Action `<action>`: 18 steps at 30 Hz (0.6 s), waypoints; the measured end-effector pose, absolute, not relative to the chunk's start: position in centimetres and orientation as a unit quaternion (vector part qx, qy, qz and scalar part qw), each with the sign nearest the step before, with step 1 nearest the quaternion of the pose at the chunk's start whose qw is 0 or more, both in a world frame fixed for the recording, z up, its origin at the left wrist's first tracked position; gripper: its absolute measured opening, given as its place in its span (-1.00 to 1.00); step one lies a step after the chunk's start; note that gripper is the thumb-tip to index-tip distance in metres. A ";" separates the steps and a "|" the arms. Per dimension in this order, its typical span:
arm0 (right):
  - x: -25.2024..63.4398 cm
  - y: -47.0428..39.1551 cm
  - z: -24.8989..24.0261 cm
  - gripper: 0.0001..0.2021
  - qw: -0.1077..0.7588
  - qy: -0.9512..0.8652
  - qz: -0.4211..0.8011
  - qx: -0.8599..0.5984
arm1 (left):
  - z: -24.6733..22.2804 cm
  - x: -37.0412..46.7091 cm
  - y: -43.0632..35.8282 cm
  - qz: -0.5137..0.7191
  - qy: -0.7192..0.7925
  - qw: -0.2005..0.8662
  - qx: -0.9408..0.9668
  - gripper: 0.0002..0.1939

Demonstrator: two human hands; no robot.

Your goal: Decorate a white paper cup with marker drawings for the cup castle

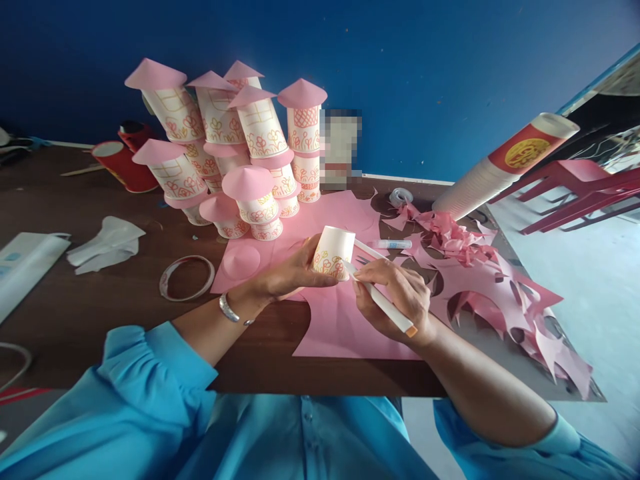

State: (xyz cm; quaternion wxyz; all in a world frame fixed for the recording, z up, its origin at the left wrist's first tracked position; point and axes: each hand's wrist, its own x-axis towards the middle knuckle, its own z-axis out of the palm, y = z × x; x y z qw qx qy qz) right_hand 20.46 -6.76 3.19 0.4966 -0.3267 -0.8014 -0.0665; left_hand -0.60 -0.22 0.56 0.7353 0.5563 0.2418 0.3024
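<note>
A white paper cup (336, 245) with flowers drawn on it in orange and red is wrapped in the fingers of my left hand (300, 270). The cup is upside down, its narrow end up. In my right hand (397, 293) is a white marker (387, 308) with an orange end, its front end at the cup's lower right side. Pink paper (350, 327) lies under both hands. Behind my left hand stand several drawn-on cup towers (265, 130) with pink cone roofs.
Pink paper scraps (500, 287) spread over the right side, near a tall stack of cups (480, 183) and a glue stick (393, 245). A tape roll (187, 278), crumpled white paper (107, 245) and a red cup (123, 167) are left on the brown table (260, 373).
</note>
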 end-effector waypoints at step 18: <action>20.6 -6.9 3.8 -0.80 0.500 -0.806 -0.070 -0.309 | -0.1 -0.9 0.0 0.315 0.242 0.720 0.569 -0.33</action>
